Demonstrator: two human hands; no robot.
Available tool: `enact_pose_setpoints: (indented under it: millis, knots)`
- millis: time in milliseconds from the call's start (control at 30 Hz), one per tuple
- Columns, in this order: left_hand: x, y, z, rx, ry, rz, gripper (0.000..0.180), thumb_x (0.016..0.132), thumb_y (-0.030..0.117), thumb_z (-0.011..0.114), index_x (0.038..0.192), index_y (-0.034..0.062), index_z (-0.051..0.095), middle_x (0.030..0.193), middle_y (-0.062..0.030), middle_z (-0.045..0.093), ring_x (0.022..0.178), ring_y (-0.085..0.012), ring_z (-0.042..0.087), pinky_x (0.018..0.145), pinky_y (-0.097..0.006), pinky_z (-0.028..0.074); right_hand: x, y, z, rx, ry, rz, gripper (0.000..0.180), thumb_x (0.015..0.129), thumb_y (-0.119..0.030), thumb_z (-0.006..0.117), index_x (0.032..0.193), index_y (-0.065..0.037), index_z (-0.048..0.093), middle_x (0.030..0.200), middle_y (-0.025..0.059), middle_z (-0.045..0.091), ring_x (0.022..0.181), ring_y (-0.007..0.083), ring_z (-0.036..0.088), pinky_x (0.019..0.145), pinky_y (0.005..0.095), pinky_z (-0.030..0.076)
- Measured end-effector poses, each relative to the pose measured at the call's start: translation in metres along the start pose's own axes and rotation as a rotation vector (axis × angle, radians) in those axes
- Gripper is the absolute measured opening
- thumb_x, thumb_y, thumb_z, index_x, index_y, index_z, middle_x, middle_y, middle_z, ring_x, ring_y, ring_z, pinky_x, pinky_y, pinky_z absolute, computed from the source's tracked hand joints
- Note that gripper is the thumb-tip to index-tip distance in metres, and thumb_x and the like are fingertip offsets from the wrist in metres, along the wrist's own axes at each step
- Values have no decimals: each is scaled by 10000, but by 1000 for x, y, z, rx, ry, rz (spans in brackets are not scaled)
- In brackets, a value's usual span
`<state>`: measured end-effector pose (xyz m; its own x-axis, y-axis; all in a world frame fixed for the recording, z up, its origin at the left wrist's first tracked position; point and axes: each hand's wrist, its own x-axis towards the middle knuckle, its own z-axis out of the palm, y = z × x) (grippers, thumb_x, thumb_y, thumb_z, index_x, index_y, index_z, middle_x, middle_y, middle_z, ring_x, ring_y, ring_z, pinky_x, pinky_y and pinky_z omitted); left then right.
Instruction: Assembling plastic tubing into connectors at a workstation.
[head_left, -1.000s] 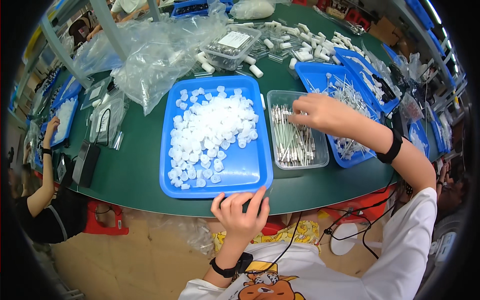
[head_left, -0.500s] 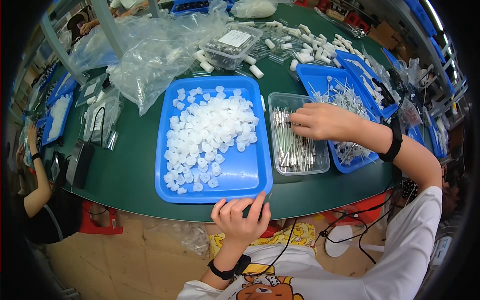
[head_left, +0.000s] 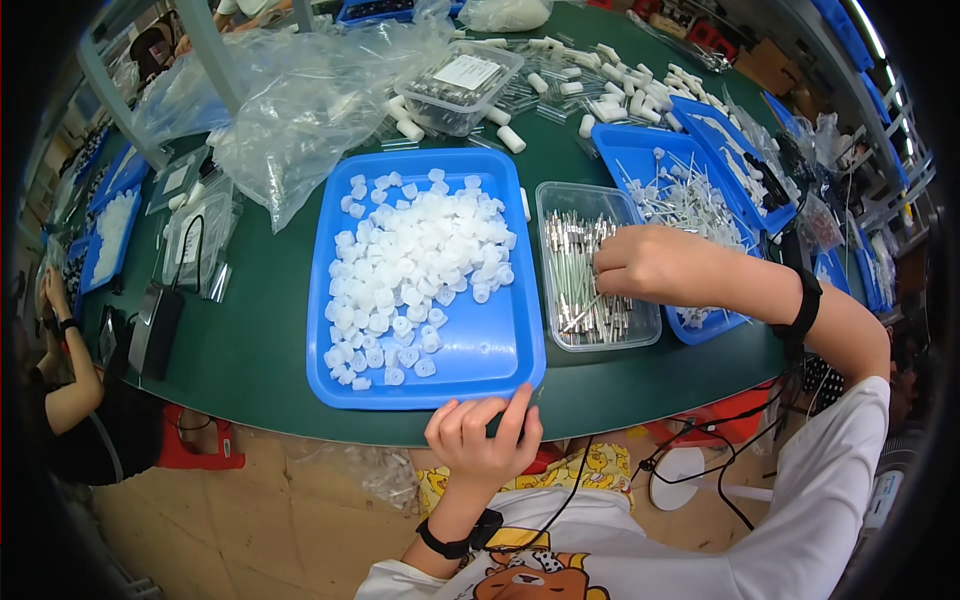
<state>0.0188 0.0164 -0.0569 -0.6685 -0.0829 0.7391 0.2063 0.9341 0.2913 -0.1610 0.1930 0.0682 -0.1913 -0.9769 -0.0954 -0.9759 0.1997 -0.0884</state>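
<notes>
A blue tray (head_left: 480, 375) holds a heap of small translucent white plastic caps (head_left: 420, 250). My left hand (head_left: 480, 435) is at the tray's front right corner by the table edge, fingers half bent and apart, with nothing visible in them. To the right of the tray stands a clear plastic box (head_left: 600, 345) full of thin glass-like rods with metal ends (head_left: 575, 270). My right hand (head_left: 645, 262) reaches into this box with fingers bent together over the rods. Its fingertips are partly hidden, so what they pinch does not show.
Behind the clear box, a blue tray (head_left: 625, 150) holds white-tipped thin stems (head_left: 690, 200). A lidded clear box (head_left: 460, 90), white cylinders (head_left: 640, 100) and a large plastic bag (head_left: 290, 130) lie at the back. A black box with a cable (head_left: 157, 325) stands left. Another person's arm (head_left: 75, 380) shows far left.
My right hand has shifted slightly right and toward me over the clear box, and its fingers have curled lower. My left hand stays at the tray's corner.
</notes>
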Motion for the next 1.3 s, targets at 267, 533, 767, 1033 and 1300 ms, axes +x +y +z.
enact_pose_setpoints:
  millis: [267, 533, 767, 1033, 1300]
  knots:
    - [0, 0, 1, 7, 7, 11, 206, 635, 243, 599, 831, 184, 626, 743, 24, 405, 734, -157, 405, 751, -347, 341, 11, 8, -14, -428, 72, -107, 109, 588, -88, 531, 680, -33, 512, 720, 41, 454, 720, 182, 481, 636, 279, 408]
    - [0, 0, 1, 17, -13, 14, 219, 626, 239, 596, 838, 197, 629, 758, 26, 407, 755, -162, 399, 751, -343, 337, 26, 6, -2, -307, 151, -261, 161, 597, -92, 533, 742, -21, 537, 674, 33, 438, 685, 174, 482, 606, 271, 405]
    - [-1, 0, 1, 23, -31, 21, 237, 620, 235, 597, 852, 197, 626, 772, 19, 403, 783, -168, 387, 752, -339, 336, 24, -9, 12, -235, -20, -194, 144, 640, -86, 520, 770, -25, 506, 688, 50, 458, 674, 173, 524, 609, 270, 426]
    - [-1, -1, 1, 35, -33, 27, 231, 629, 241, 586, 852, 195, 626, 774, 19, 401, 779, -173, 386, 746, -339, 337, 28, -2, 16, -181, -4, -236, 99, 634, -82, 524, 699, -25, 477, 679, 52, 455, 659, 181, 524, 599, 284, 439]
    - [0, -1, 2, 41, -20, 31, 219, 646, 246, 574, 853, 195, 626, 776, 18, 403, 781, -178, 386, 738, -337, 340, 28, -2, 19, -192, 13, -320, 103, 620, -66, 547, 696, 1, 526, 662, 57, 447, 632, 191, 508, 585, 293, 438]
